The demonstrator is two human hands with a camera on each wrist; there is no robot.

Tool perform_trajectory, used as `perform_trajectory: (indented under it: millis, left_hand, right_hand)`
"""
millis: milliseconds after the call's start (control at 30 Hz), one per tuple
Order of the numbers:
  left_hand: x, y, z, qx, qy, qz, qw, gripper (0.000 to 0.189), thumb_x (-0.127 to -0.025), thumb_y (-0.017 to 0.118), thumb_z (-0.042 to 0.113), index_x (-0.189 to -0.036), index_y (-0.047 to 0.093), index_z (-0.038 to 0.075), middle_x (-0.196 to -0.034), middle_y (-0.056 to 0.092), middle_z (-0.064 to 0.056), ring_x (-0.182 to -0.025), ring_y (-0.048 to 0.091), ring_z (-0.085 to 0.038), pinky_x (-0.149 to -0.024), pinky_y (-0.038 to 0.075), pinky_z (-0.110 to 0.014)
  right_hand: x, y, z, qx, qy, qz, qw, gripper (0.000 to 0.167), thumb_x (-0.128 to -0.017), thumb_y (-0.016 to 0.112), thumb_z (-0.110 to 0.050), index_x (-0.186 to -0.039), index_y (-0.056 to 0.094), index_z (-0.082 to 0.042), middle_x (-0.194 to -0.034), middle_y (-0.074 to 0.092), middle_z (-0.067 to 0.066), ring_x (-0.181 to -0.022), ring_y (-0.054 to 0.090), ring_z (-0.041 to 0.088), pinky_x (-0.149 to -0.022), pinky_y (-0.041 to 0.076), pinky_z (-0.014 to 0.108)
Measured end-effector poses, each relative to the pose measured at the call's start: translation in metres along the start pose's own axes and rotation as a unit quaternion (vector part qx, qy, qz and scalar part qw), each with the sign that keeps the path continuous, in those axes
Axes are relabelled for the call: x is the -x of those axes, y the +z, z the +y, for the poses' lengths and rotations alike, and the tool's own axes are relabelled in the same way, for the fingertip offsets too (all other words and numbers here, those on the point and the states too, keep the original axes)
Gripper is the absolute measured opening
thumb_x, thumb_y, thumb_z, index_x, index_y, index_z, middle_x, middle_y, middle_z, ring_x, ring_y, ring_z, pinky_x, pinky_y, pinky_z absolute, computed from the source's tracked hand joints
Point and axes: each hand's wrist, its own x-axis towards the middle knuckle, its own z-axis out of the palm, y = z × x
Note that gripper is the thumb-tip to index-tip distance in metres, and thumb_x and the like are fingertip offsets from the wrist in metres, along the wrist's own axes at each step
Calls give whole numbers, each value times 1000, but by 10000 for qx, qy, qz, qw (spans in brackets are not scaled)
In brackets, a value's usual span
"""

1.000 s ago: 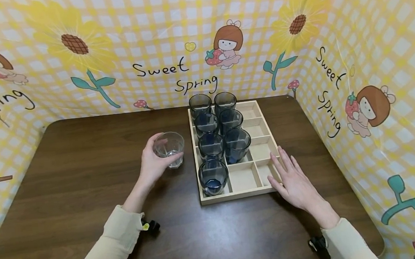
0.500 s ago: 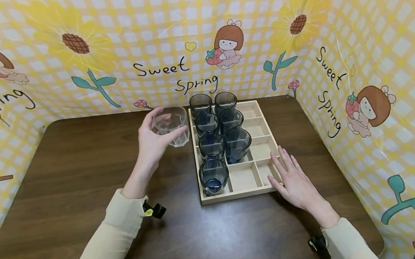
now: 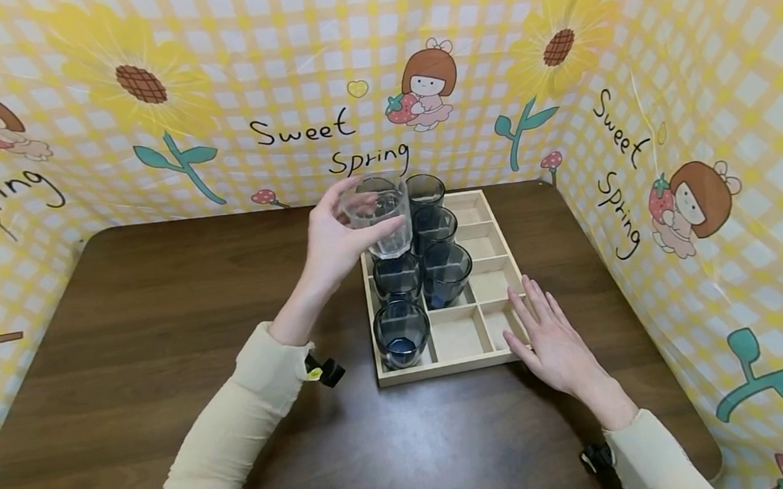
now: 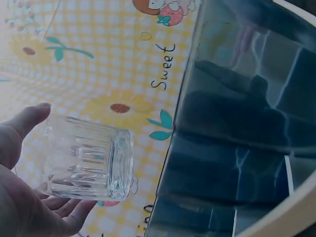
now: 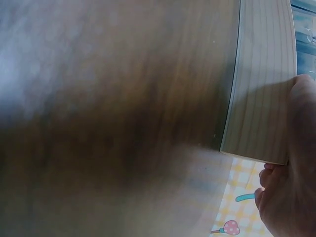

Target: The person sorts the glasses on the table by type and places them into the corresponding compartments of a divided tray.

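My left hand (image 3: pixel 334 242) holds a clear faceted glass tumbler (image 3: pixel 393 233) between thumb and fingers, above the far left part of a wooden divided tray (image 3: pixel 447 368). In the left wrist view the clear tumbler (image 4: pixel 91 158) lies sideways across the picture, apart from the dark glasses. Several smoky blue glasses, among them a front one (image 3: pixel 402 338), stand in the tray's left and middle columns. The held tumbler hides some at the back left. My right hand (image 3: pixel 557 346) rests on the tray's front right corner, fingers spread and straight; the right wrist view shows its thumb by the wooden wall (image 5: pixel 261 98).
The tray's right column and the front middle compartment (image 3: pixel 458 336) hold no glass. A dark brown wooden table (image 3: pixel 180 309) lies beneath. Yellow checked cloth (image 3: pixel 290 44) with printed figures stands behind and along both sides.
My left hand has lifted the clear tumbler off the table, then carried it away from me and right, over the tray. My right hand has stayed at the tray's corner.
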Motion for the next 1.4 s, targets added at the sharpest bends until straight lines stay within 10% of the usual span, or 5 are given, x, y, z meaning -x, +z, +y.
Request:
perform_trajectory:
  millis: [700,967,1400]
  left_hand:
    - [-61,73,-5,-860,-353,-1621,9824,83,-87,94,36,-148,44,10,-133,74,-17,-119,73,-28,-100,59,-42]
    - [-79,75,-1,-884,-572,-1757,9788,85,-88,93,37,-150,40,11,-135,68,-16,-128,67,-30,-109,56,-46]
    - [-104,110,-4,-733,-829,-1764,9781,82,-90,91,41,-142,36,9,-125,59,-12,-109,60,-24,-84,48,-30]
  right_hand:
    - [0,1,-1,-58,-20,76,10000,75,-113,56,-37,-173,29,-1,-183,14,28,-170,19,46,-135,19,67]
    - [1,-1,-2,-98,-43,161,9998,74,-113,57,-35,-172,29,-1,-183,15,28,-170,19,46,-134,20,68]
    - [0,0,-1,-145,42,31,9999,75,-113,56,-37,-173,27,-2,-184,12,26,-171,17,44,-136,17,67]
